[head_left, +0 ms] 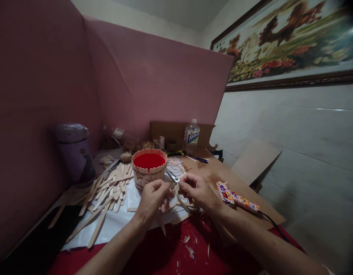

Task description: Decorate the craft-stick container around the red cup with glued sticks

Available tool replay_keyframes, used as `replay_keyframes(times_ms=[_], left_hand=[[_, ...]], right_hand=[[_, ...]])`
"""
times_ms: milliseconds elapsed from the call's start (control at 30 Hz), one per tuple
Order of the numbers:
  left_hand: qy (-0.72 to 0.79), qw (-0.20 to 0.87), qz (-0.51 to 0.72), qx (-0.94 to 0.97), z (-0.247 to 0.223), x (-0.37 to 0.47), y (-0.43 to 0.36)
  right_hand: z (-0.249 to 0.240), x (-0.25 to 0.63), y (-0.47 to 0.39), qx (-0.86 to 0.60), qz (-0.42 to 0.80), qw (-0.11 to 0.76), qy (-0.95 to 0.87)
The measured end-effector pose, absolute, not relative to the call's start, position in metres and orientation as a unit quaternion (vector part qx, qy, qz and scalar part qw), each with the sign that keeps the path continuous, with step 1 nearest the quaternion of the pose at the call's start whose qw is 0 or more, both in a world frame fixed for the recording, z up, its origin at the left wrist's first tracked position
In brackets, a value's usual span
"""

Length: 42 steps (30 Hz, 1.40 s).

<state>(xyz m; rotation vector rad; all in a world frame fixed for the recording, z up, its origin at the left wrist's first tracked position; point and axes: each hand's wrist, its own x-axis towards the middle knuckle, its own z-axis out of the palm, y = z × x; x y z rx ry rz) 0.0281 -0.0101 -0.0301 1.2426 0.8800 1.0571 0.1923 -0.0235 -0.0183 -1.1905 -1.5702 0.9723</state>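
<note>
My left hand (155,196) is in front of a round pot (144,178) with a red inside and pale wooden sticks around its wall. Its thumb and fingertips are pinched together. Just to the right, my right hand (198,189) is also closed in a pinch. Whatever either hand holds is too small or hidden to make out. Scissors (177,179) lie beside the right fingertips, partly covered. Under the right hand is a loop of thin brownish cord or strip (190,209).
Many loose wooden craft sticks (115,191) are heaped at left, near a purple canister (76,156). A flower-patterned glue gun (236,198) with a black cable lies at right. Behind stand a plastic bottle (191,135), a utility knife (176,153) and a pen (201,159).
</note>
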Motion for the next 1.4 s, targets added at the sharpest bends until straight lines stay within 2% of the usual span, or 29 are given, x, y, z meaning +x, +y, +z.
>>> replay_keyframes(times_ms=[200,433,600,833,1033,1100,1233,1333,1400], left_hand=[[0.321,0.639,0.455,0.531,-0.029,0.028,-0.013],[0.376,0.587,0.445,0.562,-0.024,0.029,-0.014],[0.363,0.590,0.474,0.543,-0.025,0.031,-0.014],[0.366,0.611,0.401,0.576,-0.029,0.031,-0.014],[0.353,0.630,0.412,0.555,-0.030,0.030,-0.011],[0.357,0.639,0.416,0.539,-0.030,0.030,-0.010],[0.364,0.656,0.429,0.503,-0.029,0.029,-0.009],[0.370,0.663,0.434,0.485,-0.030,0.029,-0.009],[0.368,0.669,0.436,0.476,-0.031,0.029,-0.009]], right_hand=[[-0.018,0.193,-0.024,-0.479,0.400,0.475,-0.620],[-0.018,0.194,-0.027,-0.475,0.408,0.478,-0.616],[-0.020,0.196,-0.027,-0.490,0.371,0.476,-0.629],[-0.018,0.193,-0.032,-0.503,0.320,0.454,-0.662],[-0.018,0.198,-0.030,-0.541,0.285,0.445,-0.654],[-0.019,0.204,-0.029,-0.575,0.198,0.403,-0.684],[-0.021,0.211,-0.033,-0.624,0.034,0.232,-0.745],[-0.019,0.207,-0.038,-0.652,0.023,0.134,-0.746],[-0.015,0.204,-0.038,-0.664,0.043,0.111,-0.738]])
